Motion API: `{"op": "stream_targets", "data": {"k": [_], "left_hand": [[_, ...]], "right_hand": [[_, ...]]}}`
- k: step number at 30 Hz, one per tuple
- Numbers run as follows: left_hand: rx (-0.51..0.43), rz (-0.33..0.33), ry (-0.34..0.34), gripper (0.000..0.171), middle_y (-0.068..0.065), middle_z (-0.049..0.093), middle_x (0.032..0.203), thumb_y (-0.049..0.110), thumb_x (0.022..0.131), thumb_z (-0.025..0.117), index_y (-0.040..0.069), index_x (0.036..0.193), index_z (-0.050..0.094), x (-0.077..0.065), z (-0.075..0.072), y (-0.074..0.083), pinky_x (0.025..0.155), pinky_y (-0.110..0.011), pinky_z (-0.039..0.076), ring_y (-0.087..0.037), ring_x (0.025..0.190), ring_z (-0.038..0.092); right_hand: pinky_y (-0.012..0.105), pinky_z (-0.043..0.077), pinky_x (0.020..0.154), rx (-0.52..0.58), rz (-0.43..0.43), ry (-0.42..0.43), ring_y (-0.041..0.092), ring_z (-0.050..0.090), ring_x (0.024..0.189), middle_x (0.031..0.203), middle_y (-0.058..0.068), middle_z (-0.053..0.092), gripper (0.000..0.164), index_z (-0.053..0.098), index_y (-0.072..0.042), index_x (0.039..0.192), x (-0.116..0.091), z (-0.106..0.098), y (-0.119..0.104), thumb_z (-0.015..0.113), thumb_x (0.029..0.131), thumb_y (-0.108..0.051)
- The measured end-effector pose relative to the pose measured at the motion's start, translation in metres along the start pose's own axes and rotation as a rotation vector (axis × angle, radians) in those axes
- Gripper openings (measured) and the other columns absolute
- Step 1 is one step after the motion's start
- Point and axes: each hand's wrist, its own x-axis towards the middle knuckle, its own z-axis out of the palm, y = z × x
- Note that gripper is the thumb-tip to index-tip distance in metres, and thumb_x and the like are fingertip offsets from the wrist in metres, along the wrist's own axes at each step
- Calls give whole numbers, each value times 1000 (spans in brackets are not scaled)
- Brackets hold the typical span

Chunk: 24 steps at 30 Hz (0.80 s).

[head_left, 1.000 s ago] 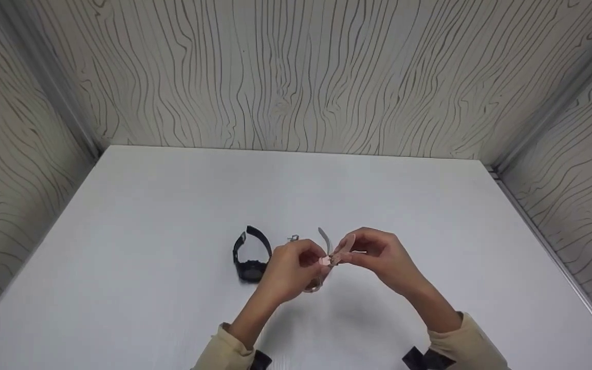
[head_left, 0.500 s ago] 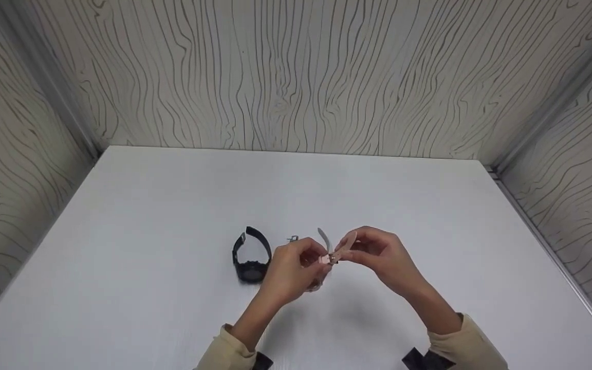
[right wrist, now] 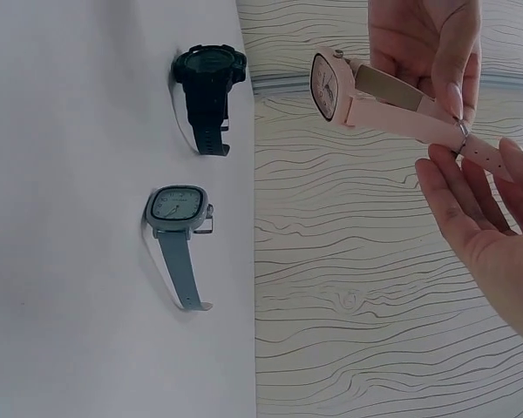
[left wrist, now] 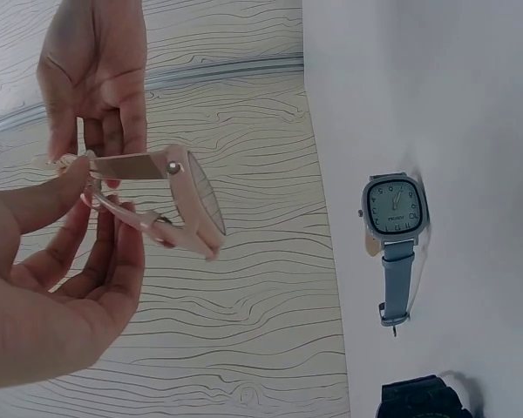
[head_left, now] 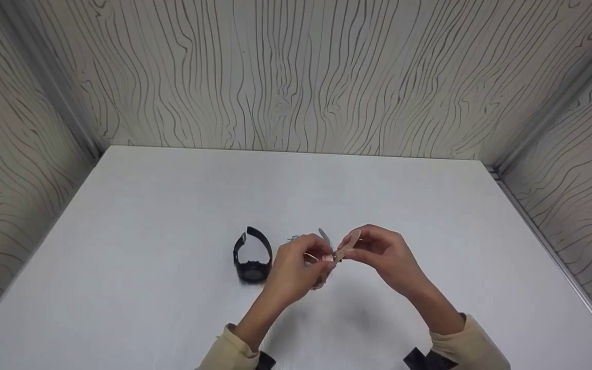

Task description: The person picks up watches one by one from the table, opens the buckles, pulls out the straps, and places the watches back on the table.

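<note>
A pink wristwatch (right wrist: 401, 120) hangs in the air between both hands, its two strap ends meeting at a metal buckle (right wrist: 463, 131). My left hand (head_left: 296, 264) pinches the strap at the buckle between thumb and fingers. My right hand (head_left: 386, 254) pinches the holed strap end (head_left: 351, 244), which sticks out past the buckle. In the right wrist view, the pink case (right wrist: 327, 87) faces away from the hands. Fingertips partly cover the buckle, so I cannot tell whether its pin sits in a hole.
A grey-blue watch (right wrist: 179, 205) lies on the white table (head_left: 172, 216), mostly hidden behind my left hand in the head view. Left of it rests a black watch (head_left: 252, 271) with a curved strap. Wood-patterned panels (head_left: 285, 77) border the table at the back and sides.
Both hands have shifted very slightly right, still holding the pink watch. The free strap end has moved a little to the right. The watches on the table have not moved.
</note>
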Motion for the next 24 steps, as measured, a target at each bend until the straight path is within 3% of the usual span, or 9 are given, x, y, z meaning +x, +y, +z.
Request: {"op": "stream_targets", "data": {"k": [6,14,24], "left_hand": [[15,10,-1,9,3,59,82,2,79,68,8,85,64,1,0,2,70,-24,49,-12,77,59],[-3,0,-57,10,2,57,83,2,79,69,8,83,62,2,2,3,68,-22,49,-12,77,60],[-11,-2,-75,10,0,52,82,0,79,66,7,81,59,2,3,3,65,-23,48,-13,72,58]], "right_hand": [[36,52,75,-24,-41,-7,26,62,83,95,15,60,7,56,4,90,1,-1,-2,59,84,5],[33,52,74,-22,-53,-12,23,62,82,94,13,60,8,56,7,91,0,0,-2,60,84,6],[34,52,75,-11,-58,-36,23,63,84,95,13,60,10,57,7,94,0,-2,-1,59,85,5]]}}
